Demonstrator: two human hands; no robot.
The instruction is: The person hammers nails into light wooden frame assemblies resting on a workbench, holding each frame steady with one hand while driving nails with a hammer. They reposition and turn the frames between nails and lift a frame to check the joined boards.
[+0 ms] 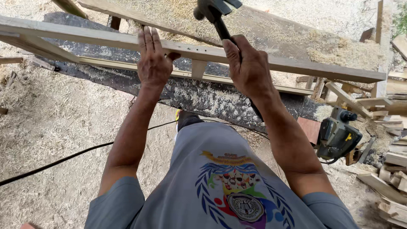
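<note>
Wooden frame [203, 53], 1 hammer [214, 12], 2 hands [154, 63]

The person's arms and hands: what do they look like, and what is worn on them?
Both arms are bare from the short sleeves down. The sleeves belong to a grey T-shirt with a multicoloured printed emblem on the front. The left hand and right hand are bare too: no gloves, and no watch, ring or wristband shows. The forearms look lean and sinewy.
</note>
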